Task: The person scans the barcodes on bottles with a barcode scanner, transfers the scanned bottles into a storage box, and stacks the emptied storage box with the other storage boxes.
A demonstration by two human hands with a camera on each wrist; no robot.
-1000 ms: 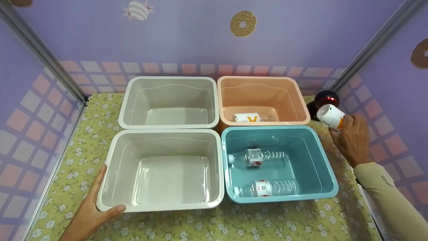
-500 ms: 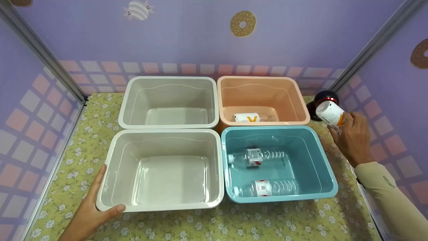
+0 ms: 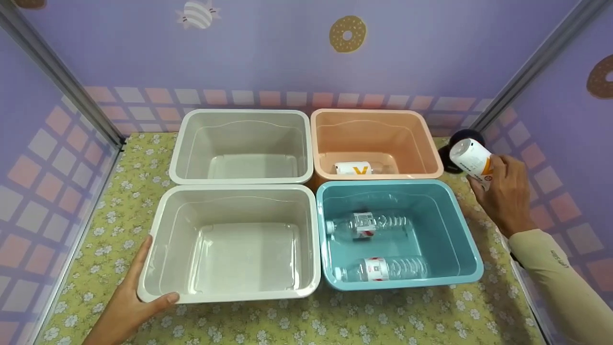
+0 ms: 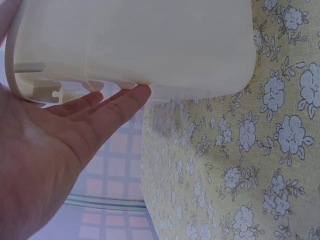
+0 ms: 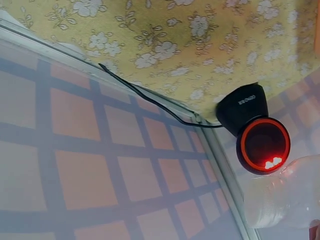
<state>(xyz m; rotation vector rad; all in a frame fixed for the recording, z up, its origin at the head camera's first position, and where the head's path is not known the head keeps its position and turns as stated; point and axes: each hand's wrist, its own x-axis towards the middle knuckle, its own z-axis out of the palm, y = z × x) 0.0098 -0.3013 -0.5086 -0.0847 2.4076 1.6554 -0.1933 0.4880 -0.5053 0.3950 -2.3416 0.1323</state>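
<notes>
My right hand [image 3: 505,191] grips a plastic bottle [image 3: 471,155] with a white and yellow label, held up at the right, its clear base tilted toward the upper left. Right behind the bottle stands a black scanner [image 5: 243,107] with a glowing red ring; in the head view the bottle overlaps it. The bottle's clear neck and cap [image 5: 265,205] show in the right wrist view, where the hand is mostly hidden. My left hand [image 3: 122,306] rests against the corner of the front grey tub [image 3: 230,298], thumb at the front rim and extended fingers [image 4: 117,110] along the outer wall.
A second grey tub [image 3: 242,181] stands behind. The orange tub [image 3: 378,177] at back right holds a bottle with a white label [image 3: 353,168]. Two clear bottles, one near [image 3: 378,269] and one farther [image 3: 365,225], lie in the blue tub [image 3: 402,286]. Patterned walls enclose the table.
My right hand has raised the bottle slightly and turned it, showing more of the yellow mark. The bottle now covers the scanner's red lights in the head view. My left hand stays put.
</notes>
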